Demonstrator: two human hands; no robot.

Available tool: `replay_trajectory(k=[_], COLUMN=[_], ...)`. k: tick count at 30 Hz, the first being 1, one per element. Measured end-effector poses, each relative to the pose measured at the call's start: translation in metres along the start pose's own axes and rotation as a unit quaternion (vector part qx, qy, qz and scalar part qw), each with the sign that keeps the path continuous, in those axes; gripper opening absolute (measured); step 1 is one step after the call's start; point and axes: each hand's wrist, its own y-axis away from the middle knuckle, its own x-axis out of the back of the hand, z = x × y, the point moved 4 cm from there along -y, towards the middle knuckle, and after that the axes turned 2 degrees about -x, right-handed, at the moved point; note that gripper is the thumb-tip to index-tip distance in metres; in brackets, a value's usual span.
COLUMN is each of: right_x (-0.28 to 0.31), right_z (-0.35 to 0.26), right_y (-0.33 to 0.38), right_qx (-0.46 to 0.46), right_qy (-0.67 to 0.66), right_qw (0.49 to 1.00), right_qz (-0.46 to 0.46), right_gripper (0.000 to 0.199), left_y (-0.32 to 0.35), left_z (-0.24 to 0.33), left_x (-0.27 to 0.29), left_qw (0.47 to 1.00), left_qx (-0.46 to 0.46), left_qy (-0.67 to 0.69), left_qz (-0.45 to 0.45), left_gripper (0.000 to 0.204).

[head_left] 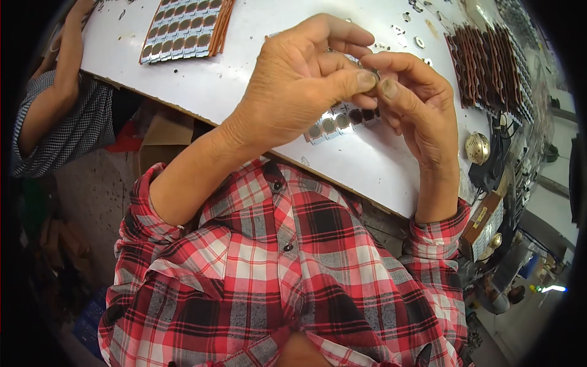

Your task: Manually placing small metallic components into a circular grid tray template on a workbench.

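Both hands are raised close together over the white table (202, 88), fingertips meeting. My left hand (299, 82) is closed, its thumb and forefinger pinching a small dark round piece (375, 75). On the other side of that piece, the thumb and forefinger of my right hand (422, 101) close on it too. Fingers cover most of it, so its exact kind cannot be made out. Directly beneath lies a sheet of cards with dark round discs (329, 126), partly hidden by my hands.
A stack of similar disc sheets (182, 30) lies at the far left of the table. Brown-edged stacks (489, 70) stand at the right, near a rounded brass-coloured metal thing (477, 148). Small metal bits and a ring (419, 42) are scattered far off. Another person's arm (68, 67) rests at left.
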Motion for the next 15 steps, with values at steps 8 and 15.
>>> replay_trajectory(k=[8, 15], right_x=[0.003, 0.001], right_z=[0.008, 0.015], right_y=[-0.003, -0.002], right_qx=[-0.072, -0.124], right_qy=[-0.104, -0.119], right_qw=[0.992, 0.985], right_qz=[-0.02, -0.017], right_gripper=[0.019, 0.024], left_y=[0.02, 0.024], left_z=[-0.002, -0.005], left_x=[-0.003, -0.003], left_qw=[0.993, 0.999], left_qx=[0.094, 0.015], left_qy=[0.058, -0.029], left_qz=[0.034, 0.025], left_gripper=[0.032, 0.03])
